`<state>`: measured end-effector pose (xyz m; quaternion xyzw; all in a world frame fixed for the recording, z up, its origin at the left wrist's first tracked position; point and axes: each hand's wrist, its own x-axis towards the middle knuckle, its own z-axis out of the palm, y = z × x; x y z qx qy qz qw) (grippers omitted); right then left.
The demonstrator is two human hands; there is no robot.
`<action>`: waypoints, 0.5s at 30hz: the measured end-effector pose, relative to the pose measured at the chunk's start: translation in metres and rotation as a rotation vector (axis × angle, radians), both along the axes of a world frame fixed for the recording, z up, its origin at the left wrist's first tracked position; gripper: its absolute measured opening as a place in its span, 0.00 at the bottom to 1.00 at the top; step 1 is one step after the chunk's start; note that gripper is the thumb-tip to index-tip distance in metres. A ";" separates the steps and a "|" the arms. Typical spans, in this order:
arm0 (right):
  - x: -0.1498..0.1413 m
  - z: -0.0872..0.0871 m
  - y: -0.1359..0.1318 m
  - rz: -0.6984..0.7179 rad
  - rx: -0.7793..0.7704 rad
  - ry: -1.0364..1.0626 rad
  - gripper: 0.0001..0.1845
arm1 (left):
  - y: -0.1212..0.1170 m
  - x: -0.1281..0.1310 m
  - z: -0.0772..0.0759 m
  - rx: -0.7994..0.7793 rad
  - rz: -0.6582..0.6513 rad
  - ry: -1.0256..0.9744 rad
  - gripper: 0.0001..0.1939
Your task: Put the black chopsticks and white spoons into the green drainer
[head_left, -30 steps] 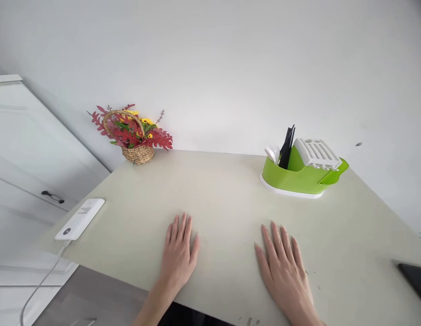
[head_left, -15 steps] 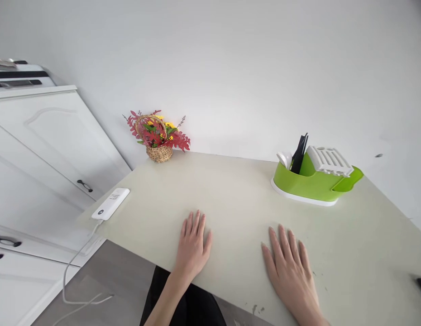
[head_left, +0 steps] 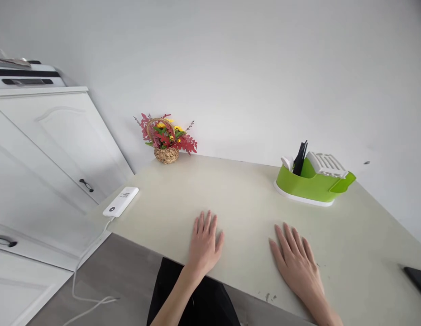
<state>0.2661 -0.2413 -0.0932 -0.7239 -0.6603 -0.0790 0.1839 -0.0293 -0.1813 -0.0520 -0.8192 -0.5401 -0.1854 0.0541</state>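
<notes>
The left hand (head_left: 204, 243) and the right hand (head_left: 296, 261) are laid well apart on the bench (head_left: 237, 199) beneath them, all 10 digits extended and both palms hidden. Beyond the right hand, a green holder (head_left: 303, 186) is seen; the lower ends of its black sticks (head_left: 300, 159) are concealed. At the right edge, a dark object (head_left: 418, 279) is cropped, its identity unclear.

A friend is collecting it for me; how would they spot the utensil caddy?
Start at the pale table against the wall, then look beyond the right hand. The utensil caddy stands there, holding black sticks. Unlike the woven flower basket, it is bright green with a white base.
</notes>
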 end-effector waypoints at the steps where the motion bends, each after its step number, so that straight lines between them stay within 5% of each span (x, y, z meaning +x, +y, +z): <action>1: 0.000 -0.001 0.000 -0.002 -0.005 0.002 0.41 | -0.001 0.000 0.000 0.004 -0.004 -0.006 0.35; 15: -0.001 0.005 -0.001 -0.047 -0.106 0.059 0.42 | -0.015 -0.007 0.001 -0.012 -0.048 -0.019 0.33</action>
